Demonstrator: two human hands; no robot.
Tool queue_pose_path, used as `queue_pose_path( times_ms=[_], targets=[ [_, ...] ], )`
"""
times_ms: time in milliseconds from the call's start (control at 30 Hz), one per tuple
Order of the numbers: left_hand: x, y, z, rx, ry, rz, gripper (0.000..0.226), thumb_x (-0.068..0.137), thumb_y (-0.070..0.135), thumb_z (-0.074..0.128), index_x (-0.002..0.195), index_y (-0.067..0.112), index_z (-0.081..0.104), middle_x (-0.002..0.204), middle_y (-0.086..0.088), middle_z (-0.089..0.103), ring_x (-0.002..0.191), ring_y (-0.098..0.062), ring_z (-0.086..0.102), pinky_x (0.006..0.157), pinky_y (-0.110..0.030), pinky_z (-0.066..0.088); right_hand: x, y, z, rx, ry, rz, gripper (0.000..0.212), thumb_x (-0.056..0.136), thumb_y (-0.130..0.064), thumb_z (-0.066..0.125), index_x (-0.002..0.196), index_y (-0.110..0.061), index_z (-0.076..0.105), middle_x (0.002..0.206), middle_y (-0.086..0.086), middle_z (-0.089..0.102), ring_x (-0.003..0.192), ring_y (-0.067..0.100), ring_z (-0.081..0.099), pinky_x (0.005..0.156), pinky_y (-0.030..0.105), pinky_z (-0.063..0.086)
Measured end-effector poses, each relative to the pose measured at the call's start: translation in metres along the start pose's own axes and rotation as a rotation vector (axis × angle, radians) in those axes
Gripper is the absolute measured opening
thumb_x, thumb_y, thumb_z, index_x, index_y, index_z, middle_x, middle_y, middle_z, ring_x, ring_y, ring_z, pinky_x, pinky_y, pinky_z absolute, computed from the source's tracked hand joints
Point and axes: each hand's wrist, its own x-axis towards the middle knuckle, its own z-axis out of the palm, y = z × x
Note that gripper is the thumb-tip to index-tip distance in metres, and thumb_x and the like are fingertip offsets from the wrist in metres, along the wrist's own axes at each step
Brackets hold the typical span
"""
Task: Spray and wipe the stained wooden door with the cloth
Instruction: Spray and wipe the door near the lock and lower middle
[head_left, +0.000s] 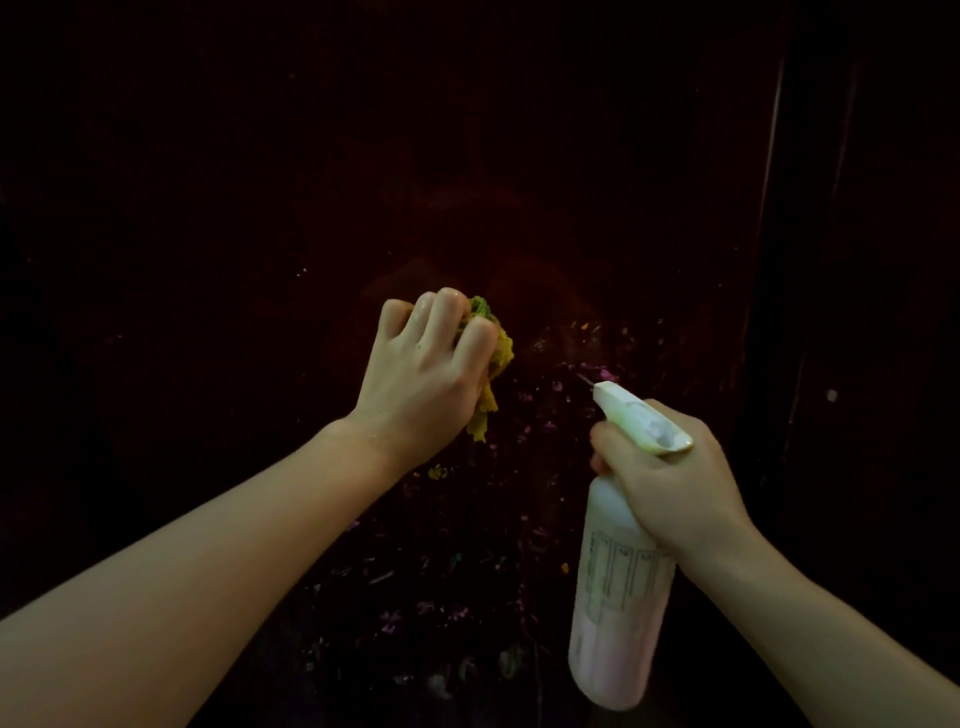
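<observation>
Left hand (426, 374) clutches the bunched yellow-green cloth (491, 364), pressing it against the dark wooden door (260, 182); pink and yellow stains (519, 415) speckle the wood just right and below; right hand (670, 478) wraps the white spray bottle (618, 597), nozzle aimed at those marks

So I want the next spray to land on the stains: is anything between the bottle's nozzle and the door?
Nothing visible. The white plastic spray bottle in the right hand faces the dark stained wooden door unobstructed; the left hand with the yellow-green cloth is off to its left.
</observation>
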Motion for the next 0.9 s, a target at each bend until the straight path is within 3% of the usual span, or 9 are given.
queue_pose_path(
  times_ms=[167, 267, 367, 467, 567, 767, 833, 900],
  targets=[
    [0.000, 0.000, 0.000, 0.004, 0.003, 0.006, 0.018, 0.079, 0.003, 0.066, 0.093, 0.008, 0.055, 0.092, -0.014, 0.055, 0.075, -0.025, 0.053, 0.068, -0.037, 0.033, 0.000, 0.002, -0.009, 0.010, -0.006, 0.043, 0.018, 0.083, -0.012, 0.064, 0.073, 0.003, 0.061, 0.070, 0.017, 0.064, 0.060, 0.016, 0.058, 0.061, 0.034, 0.049],
    [0.000, 0.000, 0.001, 0.007, 0.013, 0.005, 0.015, 0.080, 0.005, 0.064, 0.092, 0.008, 0.055, 0.091, -0.014, 0.055, 0.074, -0.024, 0.052, 0.068, -0.036, 0.031, 0.000, 0.003, -0.012, 0.027, -0.065, 0.038, 0.013, 0.086, -0.020, 0.068, 0.081, -0.007, 0.066, 0.080, 0.015, 0.065, 0.066, 0.020, 0.059, 0.062, 0.028, 0.048],
    [0.000, 0.001, 0.001, 0.016, 0.013, 0.003, 0.014, 0.080, 0.005, 0.064, 0.092, 0.008, 0.056, 0.091, -0.014, 0.055, 0.075, -0.025, 0.053, 0.067, -0.037, 0.033, 0.001, 0.006, -0.014, 0.012, -0.037, 0.019, 0.020, 0.086, -0.019, 0.066, 0.080, 0.000, 0.066, 0.079, 0.018, 0.067, 0.068, 0.030, 0.060, 0.056, 0.023, 0.045],
    [0.000, 0.001, 0.001, 0.018, 0.000, -0.001, 0.011, 0.080, 0.005, 0.065, 0.090, 0.007, 0.061, 0.091, -0.014, 0.056, 0.075, -0.026, 0.054, 0.067, -0.037, 0.033, 0.000, 0.008, -0.016, -0.010, 0.031, 0.028, 0.022, 0.085, -0.012, 0.063, 0.072, 0.005, 0.061, 0.069, 0.017, 0.066, 0.054, 0.014, 0.056, 0.049, 0.017, 0.043],
    [0.001, 0.000, 0.000, 0.015, -0.012, 0.006, 0.010, 0.081, 0.005, 0.064, 0.090, 0.007, 0.060, 0.090, -0.015, 0.056, 0.074, -0.026, 0.054, 0.067, -0.037, 0.033, 0.000, 0.008, -0.018, 0.031, 0.019, 0.060, 0.020, 0.085, -0.010, 0.063, 0.072, 0.005, 0.061, 0.067, 0.013, 0.066, 0.057, 0.008, 0.058, 0.057, 0.021, 0.047],
    [0.011, -0.004, -0.004, 0.044, -0.025, 0.011, 0.007, 0.087, 0.008, 0.058, 0.094, 0.009, 0.057, 0.092, -0.014, 0.055, 0.074, -0.025, 0.052, 0.068, -0.036, 0.032, -0.002, 0.000, -0.017, 0.049, -0.092, 0.054, 0.018, 0.085, -0.019, 0.068, 0.081, -0.002, 0.064, 0.075, 0.014, 0.065, 0.066, 0.021, 0.058, 0.064, 0.036, 0.048],
    [0.028, -0.005, -0.004, 0.067, 0.012, -0.076, 0.009, 0.086, 0.007, 0.059, 0.093, 0.010, 0.054, 0.093, -0.014, 0.055, 0.074, -0.024, 0.052, 0.067, -0.035, 0.032, -0.002, -0.001, -0.016, 0.055, -0.085, 0.063, 0.019, 0.085, -0.018, 0.068, 0.081, 0.000, 0.066, 0.083, 0.021, 0.068, 0.073, 0.035, 0.062, 0.069, 0.045, 0.052],
    [0.049, -0.002, -0.004, 0.065, 0.039, -0.181, 0.009, 0.085, 0.005, 0.061, 0.092, 0.008, 0.056, 0.093, -0.015, 0.056, 0.074, -0.025, 0.052, 0.067, -0.035, 0.033, -0.002, -0.002, -0.016, 0.065, -0.080, 0.071, 0.017, 0.084, -0.018, 0.067, 0.079, -0.001, 0.067, 0.083, 0.020, 0.069, 0.080, 0.035, 0.064, 0.073, 0.045, 0.053]
  ],
)
